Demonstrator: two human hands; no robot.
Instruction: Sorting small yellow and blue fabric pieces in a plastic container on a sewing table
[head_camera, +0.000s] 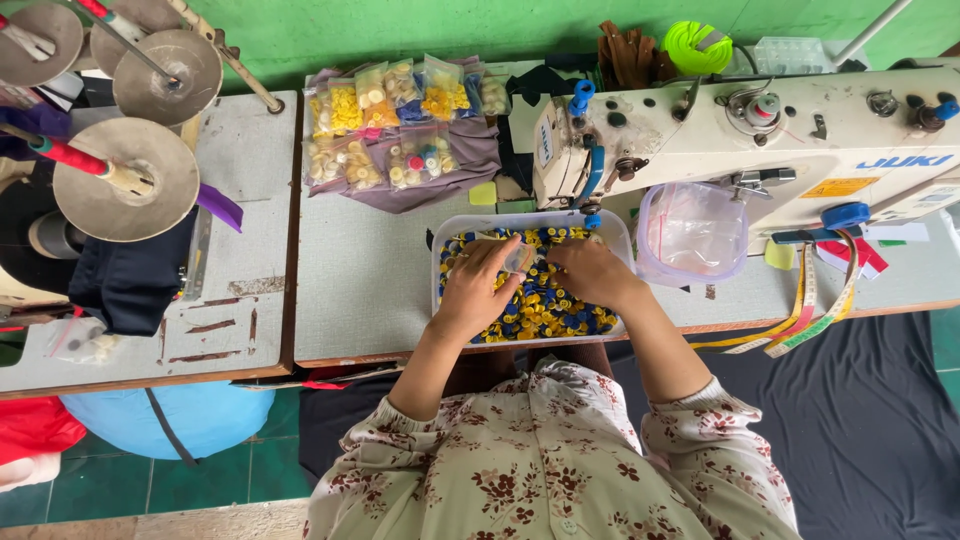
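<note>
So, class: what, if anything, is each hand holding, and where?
Left hand pinches a small clear bag by its edge; right hand rests on buttons; hold unclear.

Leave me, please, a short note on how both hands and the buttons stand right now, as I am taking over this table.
Left hand: in the clear tray of blue and yellow buttons, holding a small clear bag.
Right hand: resting on the buttons, fingertips by the bag; grip unclear.
Done: filled button bags lie on the purple cloth.
Left: tray still well filled; an empty clear bag lies beside it.

buttons (540, 305) in tray (437, 236), left of bag (690, 235)
</note>
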